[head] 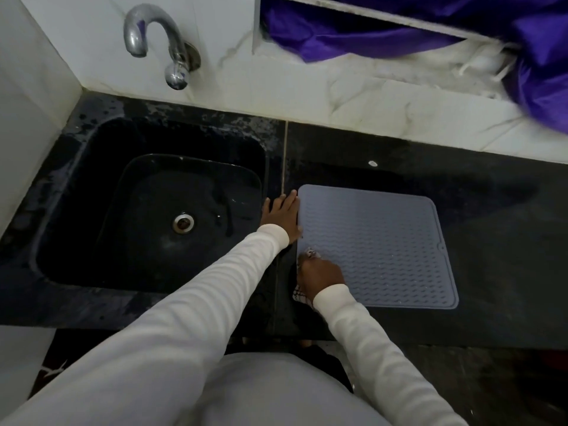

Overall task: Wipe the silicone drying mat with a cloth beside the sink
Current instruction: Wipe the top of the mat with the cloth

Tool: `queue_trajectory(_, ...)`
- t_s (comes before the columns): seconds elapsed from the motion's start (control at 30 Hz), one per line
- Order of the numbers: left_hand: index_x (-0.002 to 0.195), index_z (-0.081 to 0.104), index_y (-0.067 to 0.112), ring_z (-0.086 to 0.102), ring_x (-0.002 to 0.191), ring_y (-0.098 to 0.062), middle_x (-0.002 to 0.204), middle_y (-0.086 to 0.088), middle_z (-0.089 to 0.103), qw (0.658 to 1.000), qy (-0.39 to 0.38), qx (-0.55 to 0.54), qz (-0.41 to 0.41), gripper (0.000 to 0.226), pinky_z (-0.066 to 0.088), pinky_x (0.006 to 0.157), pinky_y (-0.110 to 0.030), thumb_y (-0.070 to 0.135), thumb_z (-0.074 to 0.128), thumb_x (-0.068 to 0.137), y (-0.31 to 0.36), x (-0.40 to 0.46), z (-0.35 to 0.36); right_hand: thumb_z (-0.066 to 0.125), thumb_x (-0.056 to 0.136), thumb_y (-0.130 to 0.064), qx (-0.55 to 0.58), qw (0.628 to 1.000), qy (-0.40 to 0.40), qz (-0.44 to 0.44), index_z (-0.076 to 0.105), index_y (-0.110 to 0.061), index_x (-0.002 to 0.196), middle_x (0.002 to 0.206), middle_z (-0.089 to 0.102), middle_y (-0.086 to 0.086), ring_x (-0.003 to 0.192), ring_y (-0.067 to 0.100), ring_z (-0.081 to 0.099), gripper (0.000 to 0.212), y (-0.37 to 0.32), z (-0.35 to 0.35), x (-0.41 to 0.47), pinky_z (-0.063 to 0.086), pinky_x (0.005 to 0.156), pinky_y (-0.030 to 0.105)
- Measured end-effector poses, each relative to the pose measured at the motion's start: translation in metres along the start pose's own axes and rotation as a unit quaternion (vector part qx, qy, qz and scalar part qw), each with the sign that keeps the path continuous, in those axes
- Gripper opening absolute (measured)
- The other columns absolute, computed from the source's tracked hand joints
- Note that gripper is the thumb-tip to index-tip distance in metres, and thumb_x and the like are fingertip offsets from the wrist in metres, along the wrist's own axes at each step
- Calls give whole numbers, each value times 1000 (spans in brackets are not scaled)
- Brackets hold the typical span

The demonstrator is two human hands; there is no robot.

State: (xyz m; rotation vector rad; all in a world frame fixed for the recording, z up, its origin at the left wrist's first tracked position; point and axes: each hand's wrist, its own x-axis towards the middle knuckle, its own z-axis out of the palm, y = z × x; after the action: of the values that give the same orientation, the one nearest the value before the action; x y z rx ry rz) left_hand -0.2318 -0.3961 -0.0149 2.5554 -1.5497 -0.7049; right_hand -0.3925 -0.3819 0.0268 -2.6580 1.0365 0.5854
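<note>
**Wiping the mat beside the sink**

Dark stone tabletop (461, 186) runs under a white tiled wall, with a black sink (147, 204) sunk into its left part and a chrome tap (159, 41) on the wall above it. Purple fabric (399, 29) hangs in an opening at the upper right.

To the right of the sink lies the mat (378, 241), grey, ribbed and flat on the tabletop, well apart from the wall.

Both arms reach forward in white sleeves. The left hand (282, 216) lies flat, fingers straight and close together, pointing away from the person; it rests on the tabletop strip between sink and mat, its edge touching the mat's left border. The right hand (319, 276) sits at the mat's near left corner, knuckles up and fingers curled down over the cloth (312, 253), gripping it against the mat. A bit of the cloth shows beyond the fingers and another, checked, part sticks out beside the wrist, past the mat's left edge.
</note>
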Motion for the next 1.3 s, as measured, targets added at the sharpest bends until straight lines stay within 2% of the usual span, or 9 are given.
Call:
queue_trajectory(0.2, 157, 6, 21, 2, 150, -21, 164, 8, -7, 1000, -2, 5, 2, 75, 1, 121, -51, 42, 45, 96, 0, -1, 0, 56, 92, -19, 3, 999, -19, -45, 37, -3, 140, 136, 50, 16, 118, 31, 54, 54, 10, 14, -21, 47, 88, 39)
queue_trajectory(0.43, 157, 4, 21, 2, 151, -22, 165, 6, -7, 1000, -2, 8, 4, 74, 1, 121, -52, 41, 44, 97, 0, -4, 2, 44, 96, -22, 4, 997, -39, -66, 26, -11, 149, 147, 41, 11, 124, 30, 50, 57, 20, 30, -48, 45, 95, 40)
queue_trajectory(0.6, 157, 4, 22, 1, 151, -21, 165, 6, -7, 1000, -2, 3, 4, 74, 1, 121, -51, 40, 45, 97, 1, -4, 0, 43, 96, -32, 31, 995, -13, -95, 56, -28, 127, 123, 63, 4, 104, 28, 61, 34, 40, 6, -42, 50, 83, 36)
queue_trajectory(0.73, 157, 4, 22, 2, 151, -22, 165, 6, -5, 1000, 1, -9, 4, 77, 0, 121, -51, 41, 48, 97, 1, -5, -2, 40, 99, -33, 91, 988, 118, -37, 54, -20, 121, 102, 67, 8, 86, 31, 64, 29, 44, -35, -5, 52, 72, 37)
queue_trajectory(0.83, 157, 2, 25, 5, 151, -23, 165, 4, -2, 1000, 13, -27, 4, 81, 0, 121, -50, 42, 52, 95, 0, -6, -1, 42, 97, -34, 85, 989, 121, 17, 45, -16, 117, 89, 65, 9, 75, 31, 62, 27, 36, -50, 31, 50, 66, 37)
queue_trajectory(0.97, 156, 7, 36, 1, 151, -24, 165, 4, -4, 1000, 2, -10, 18, 72, -2, 121, -51, 45, 46, 97, 0, -6, -1, 46, 95, -24, 72, 994, 81, 14, 50, -9, 113, 109, 63, 14, 89, 33, 63, 24, 17, -34, 53, 46, 68, 36)
queue_trajectory(1.1, 156, 6, 36, -1, 151, -24, 165, 3, -6, 1000, -3, -6, 12, 70, -5, 120, -51, 51, 41, 98, 0, -5, 2, 50, 94, -20, 78, 995, 65, -3, 47, -7, 129, 126, 57, 16, 104, 33, 60, 38, 15, -21, 44, 49, 82, 39)
queue_trajectory(1.23, 156, 5, 35, -2, 151, -24, 165, 3, -8, 1000, -7, 1, 11, 69, -4, 120, -53, 44, 41, 99, 1, -5, 1, 42, 96, -23, 84, 995, 61, -6, 47, -10, 129, 122, 60, 13, 101, 33, 62, 35, 19, -13, 29, 49, 83, 37)
queue_trajectory(1.3, 156, 4, 36, -2, 151, -24, 165, 4, -8, 1000, -7, 7, 7, 69, -4, 120, -53, 40, 42, 98, 2, -5, 1, 51, 92, -25, 76, 996, 41, -21, 45, -8, 130, 121, 60, 13, 100, 33, 62, 42, 17, -5, 16, 50, 83, 38)
